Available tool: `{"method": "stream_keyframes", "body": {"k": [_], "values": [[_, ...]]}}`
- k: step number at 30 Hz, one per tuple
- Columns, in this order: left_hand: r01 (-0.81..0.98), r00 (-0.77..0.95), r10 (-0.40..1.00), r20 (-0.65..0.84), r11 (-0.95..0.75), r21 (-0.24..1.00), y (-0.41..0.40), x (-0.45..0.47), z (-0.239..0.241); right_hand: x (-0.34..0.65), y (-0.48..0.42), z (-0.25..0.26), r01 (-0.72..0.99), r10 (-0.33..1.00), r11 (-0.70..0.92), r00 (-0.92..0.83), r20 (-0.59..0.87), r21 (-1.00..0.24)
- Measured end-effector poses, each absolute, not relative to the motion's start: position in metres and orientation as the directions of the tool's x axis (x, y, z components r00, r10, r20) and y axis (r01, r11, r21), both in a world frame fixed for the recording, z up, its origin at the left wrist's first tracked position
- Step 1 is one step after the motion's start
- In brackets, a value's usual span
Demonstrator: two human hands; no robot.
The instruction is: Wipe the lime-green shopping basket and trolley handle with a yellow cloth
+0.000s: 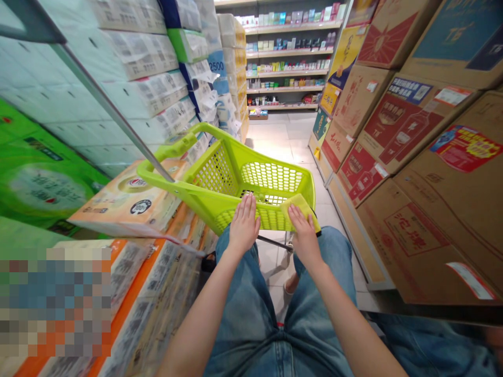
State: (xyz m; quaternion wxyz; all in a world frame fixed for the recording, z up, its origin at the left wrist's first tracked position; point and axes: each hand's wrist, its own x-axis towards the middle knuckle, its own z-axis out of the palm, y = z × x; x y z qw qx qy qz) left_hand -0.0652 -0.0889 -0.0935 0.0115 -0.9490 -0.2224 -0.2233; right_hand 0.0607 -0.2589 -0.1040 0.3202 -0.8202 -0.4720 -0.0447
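A lime-green plastic shopping basket [236, 167] on wheels stands tilted in front of my knees in a shop aisle. My left hand [244, 222] lies flat on the basket's near side, fingers stretched out and together. My right hand [302, 230] presses a yellow-green cloth [301, 207] against the basket's near right rim, fingers extended over the cloth. The basket's long handle [165, 154] points to the left. I am in blue jeans, crouched or seated behind the basket.
Stacked packs of tissue paper [129, 199] fill the left side. Cardboard boxes [412, 157] are piled along the right. The tiled aisle floor [283, 141] runs ahead to shelves of small goods [286, 57]. A metal pole [113, 115] slants across the left.
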Motion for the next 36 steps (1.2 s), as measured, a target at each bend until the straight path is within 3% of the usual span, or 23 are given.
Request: {"method": "stream_keyframes", "body": {"k": [8,17,23,31,36], "values": [[0.425,0.801,0.415,0.432,-0.902,0.08,-0.088,-0.064,-0.096,0.084,-0.287,-0.116,0.671,0.594,-0.496,0.725,0.348,-0.551],[0.424,0.808,0.416,0.418,-0.902,0.079,-0.088,-0.065,-0.094,0.02,-0.184,-0.076,0.825,0.804,-0.362,0.512,0.302,-0.435],[0.428,0.802,0.418,0.427,-0.901,0.078,-0.089,-0.066,-0.094,0.031,-0.204,-0.086,0.87,0.824,-0.286,0.437,0.361,-0.402],[0.416,0.796,0.416,0.44,-0.904,0.101,-0.089,-0.064,-0.095,0.085,-0.285,-0.121,0.771,0.662,-0.413,0.619,0.423,-0.484],[0.413,0.795,0.412,0.446,-0.905,0.1,-0.088,-0.064,-0.095,0.074,-0.276,-0.115,0.725,0.619,-0.472,0.677,0.398,-0.501]]}}
